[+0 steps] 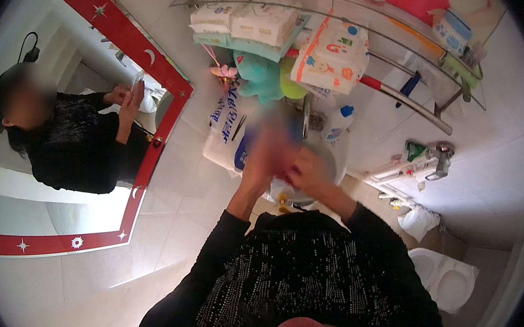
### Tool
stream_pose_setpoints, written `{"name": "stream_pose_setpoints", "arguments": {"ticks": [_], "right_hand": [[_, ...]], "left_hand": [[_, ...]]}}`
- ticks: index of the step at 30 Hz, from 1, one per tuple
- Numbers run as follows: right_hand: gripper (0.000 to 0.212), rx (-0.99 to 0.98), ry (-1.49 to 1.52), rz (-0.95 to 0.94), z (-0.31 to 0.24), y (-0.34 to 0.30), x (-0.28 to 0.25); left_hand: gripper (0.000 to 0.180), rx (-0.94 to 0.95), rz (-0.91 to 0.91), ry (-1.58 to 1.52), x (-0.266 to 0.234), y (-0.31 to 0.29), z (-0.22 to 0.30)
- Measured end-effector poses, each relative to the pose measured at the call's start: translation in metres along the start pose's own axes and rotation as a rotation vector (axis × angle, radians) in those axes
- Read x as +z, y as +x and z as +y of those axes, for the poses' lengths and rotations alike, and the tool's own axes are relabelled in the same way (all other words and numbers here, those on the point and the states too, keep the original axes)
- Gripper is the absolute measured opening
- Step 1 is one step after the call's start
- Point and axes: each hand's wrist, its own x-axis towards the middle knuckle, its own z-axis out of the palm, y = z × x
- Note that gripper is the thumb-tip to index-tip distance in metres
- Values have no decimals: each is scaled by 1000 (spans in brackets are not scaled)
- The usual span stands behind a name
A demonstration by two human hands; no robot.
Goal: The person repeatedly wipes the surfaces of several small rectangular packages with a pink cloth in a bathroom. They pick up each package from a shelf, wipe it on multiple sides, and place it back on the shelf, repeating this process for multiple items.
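Note:
My left hand [264, 164] and my right hand [313, 173] are raised close together over the washbasin [336, 164]. The fingers of both are bent inward around a blurred spot. Whatever is between them is smeared and I cannot make out its kind. In the mirror [84, 115] the same hands show close together, with a pale thin shape at the fingers. Below my hands stands a white bottle with a yellow part [282, 192]. A white bottle with a blue cap [340, 122] stands at the basin's far right. Left of my hands lies a white package with blue print [221, 141].
Above the basin hangs a glass shelf [258, 2] bearing packs of wipes [266, 22] and bottles. Under it are a teal plush toy [259, 75] and an orange-white pack [334, 56]. A wall tap [442, 159] and a toilet [446, 279] are at the right.

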Motion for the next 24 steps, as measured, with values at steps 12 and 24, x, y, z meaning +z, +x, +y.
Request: {"name": "stream_pose_setpoints", "arguments": {"ticks": [12, 24], "right_hand": [[19, 178, 147, -190, -16, -14, 4], [14, 181, 256, -105, -24, -18, -2]], "left_hand": [[82, -39, 105, -163, -1, -2, -14], [70, -205, 78, -321, 4, -18, -45]]}}
